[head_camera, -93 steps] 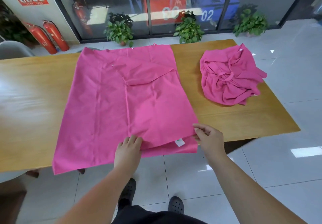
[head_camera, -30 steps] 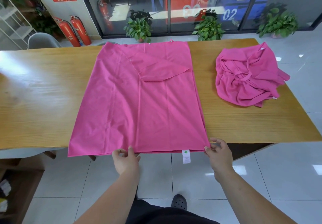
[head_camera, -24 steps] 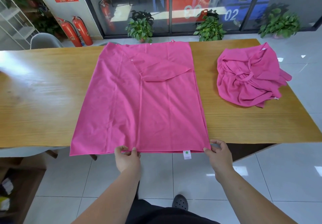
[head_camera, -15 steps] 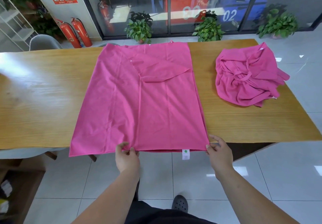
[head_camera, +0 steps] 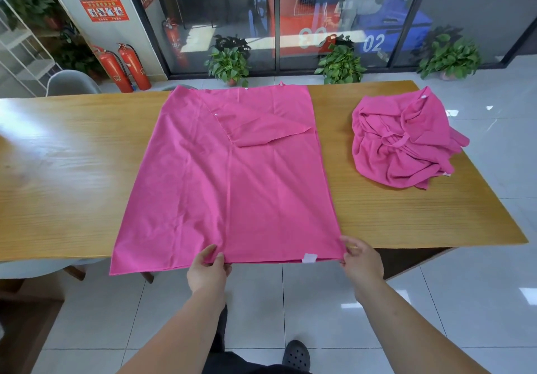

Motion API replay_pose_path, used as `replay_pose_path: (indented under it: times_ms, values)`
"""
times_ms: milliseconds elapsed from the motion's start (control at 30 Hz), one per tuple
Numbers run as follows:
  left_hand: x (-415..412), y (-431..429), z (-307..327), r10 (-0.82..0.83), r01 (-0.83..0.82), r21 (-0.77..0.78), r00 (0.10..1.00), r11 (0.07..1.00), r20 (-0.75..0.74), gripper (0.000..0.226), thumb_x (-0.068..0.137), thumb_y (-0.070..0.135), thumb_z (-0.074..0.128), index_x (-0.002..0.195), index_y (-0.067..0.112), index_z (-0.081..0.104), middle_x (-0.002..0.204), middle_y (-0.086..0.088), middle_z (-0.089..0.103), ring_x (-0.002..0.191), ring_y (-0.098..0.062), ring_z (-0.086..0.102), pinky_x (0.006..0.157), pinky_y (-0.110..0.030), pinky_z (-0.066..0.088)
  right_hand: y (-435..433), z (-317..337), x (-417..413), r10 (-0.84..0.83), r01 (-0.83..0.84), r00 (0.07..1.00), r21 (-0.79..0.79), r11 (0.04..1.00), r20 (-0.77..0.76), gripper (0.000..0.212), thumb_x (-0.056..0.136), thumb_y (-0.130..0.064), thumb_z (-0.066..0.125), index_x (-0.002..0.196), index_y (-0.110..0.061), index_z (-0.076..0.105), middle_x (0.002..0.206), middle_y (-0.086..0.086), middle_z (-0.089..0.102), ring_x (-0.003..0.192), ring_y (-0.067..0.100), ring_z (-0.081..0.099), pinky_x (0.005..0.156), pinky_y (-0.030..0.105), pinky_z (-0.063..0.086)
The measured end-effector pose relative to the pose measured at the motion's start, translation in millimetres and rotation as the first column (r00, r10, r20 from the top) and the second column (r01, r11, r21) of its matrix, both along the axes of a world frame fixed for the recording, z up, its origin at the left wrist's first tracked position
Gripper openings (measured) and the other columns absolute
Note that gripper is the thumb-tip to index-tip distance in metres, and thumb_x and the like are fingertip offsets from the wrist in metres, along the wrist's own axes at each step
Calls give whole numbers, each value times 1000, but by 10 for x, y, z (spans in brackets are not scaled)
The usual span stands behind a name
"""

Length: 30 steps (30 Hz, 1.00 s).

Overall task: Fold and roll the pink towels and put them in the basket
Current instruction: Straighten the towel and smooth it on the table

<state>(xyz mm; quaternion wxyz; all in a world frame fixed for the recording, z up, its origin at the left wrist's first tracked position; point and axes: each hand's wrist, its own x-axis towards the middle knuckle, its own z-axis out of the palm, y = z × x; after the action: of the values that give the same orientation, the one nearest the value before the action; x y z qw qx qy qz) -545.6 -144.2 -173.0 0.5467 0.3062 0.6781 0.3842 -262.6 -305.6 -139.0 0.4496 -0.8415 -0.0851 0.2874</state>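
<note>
- Your left hand (head_camera: 207, 270), at lower centre of the frame, pinches the near hem of the flat towel (head_camera: 232, 184), with the fingertips curled over the cloth's edge.
- Your right hand (head_camera: 361, 263), lower right of centre, grips the same towel at its near right corner, thumb on top.
- The flat towel lies spread across the middle of the tabletop (head_camera: 72, 170). Its near edge overhangs the front rim, and its lower left corner hangs below the rim.
- A white label (head_camera: 309, 258) sits on the near hem, between your two hands.
- A triangular flap (head_camera: 270, 129) is folded over on the towel's upper right part.
- The crumpled towel (head_camera: 401, 144) lies in a heap at the right of the tabletop, apart from the flat one.
- Two red fire extinguishers (head_camera: 122, 67) stand on the floor at upper left, beyond the tabletop.
- Potted plants (head_camera: 229, 62) line the glass wall at the top of the frame.
</note>
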Motion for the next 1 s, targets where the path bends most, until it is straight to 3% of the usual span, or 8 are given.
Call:
replay_pose_path:
  times_ms: [67, 200, 533, 667, 800, 867, 933, 1000]
  values:
    - [-14, -13, -20, -10, 11, -48, 999, 999, 34, 29, 98, 5, 73, 119, 25, 74, 118, -17, 70, 83, -30, 80, 79, -36, 65, -55, -100, 0, 11, -11, 999, -4, 1000, -41, 49, 98, 6, 59, 98, -40, 77, 104, -8, 79, 86, 13, 76, 85, 47, 65]
    - [-62, -33, -24, -9, 15, -76, 997, 997, 81, 28, 98, 6, 73, 118, 26, 73, 118, -16, 72, 88, -31, 80, 81, -36, 65, -80, -103, -22, 19, -8, 992, 81, 997, -129, 44, 99, 15, 55, 102, -22, 78, 111, -1, 75, 102, 14, 73, 89, 39, 65]
    - [-96, -40, -58, -29, 42, -89, 990, 995, 137, 29, 104, 0, 62, 121, 22, 70, 124, -26, 68, 97, -37, 78, 89, -42, 63, -70, -154, -29, 17, 30, 959, 162, 986, -282, 29, 99, 5, 67, 96, -19, 83, 114, 8, 77, 106, 19, 74, 90, 35, 62]
    - [-117, -18, -31, -38, 52, -94, 989, 994, 141, 32, 105, -3, 59, 119, 23, 71, 122, -23, 69, 98, -36, 78, 91, -43, 62, 207, 181, -176, 113, -104, 993, 186, 977, -41, 42, 101, 1, 63, 90, -34, 84, 104, -9, 80, 94, 12, 77, 91, 42, 64]
    - [-142, -9, -43, -19, 35, -100, 988, 994, 156, 34, 104, -4, 59, 124, 22, 69, 121, -19, 70, 98, -33, 79, 94, -44, 62, 272, 703, -321, 178, -295, 917, 305, 905, 357, 38, 104, -3, 56, 113, -30, 81, 112, -22, 76, 100, -4, 67, 89, 19, 52]
    - [-143, -13, -40, -24, 41, -106, 987, 994, 161, 35, 105, -5, 57, 130, 16, 67, 122, -20, 70, 98, -34, 78, 96, -45, 61, 184, 523, -196, 141, -207, 924, 153, 966, 356, 36, 105, -6, 56, 112, -32, 80, 115, -14, 76, 94, 0, 67, 89, 29, 56]
    - [-131, -11, -29, -14, 33, -116, 987, 993, 163, 35, 105, -6, 57, 134, 12, 66, 121, -22, 70, 98, -36, 77, 97, -44, 60, 78, 296, -78, 176, -159, 971, -111, 981, 162, 38, 102, -5, 56, 113, -32, 80, 117, -2, 78, 75, 10, 65, 76, 36, 60]
    - [-116, -22, -2, -9, 30, -129, 987, 991, 161, 39, 104, -8, 57, 135, 13, 65, 117, -22, 71, 100, -37, 76, 98, -45, 60, 80, 239, -55, 208, -191, 975, -183, 964, 81, 41, 101, -3, 54, 117, -30, 80, 119, 2, 78, 70, 15, 64, 70, 35, 57]
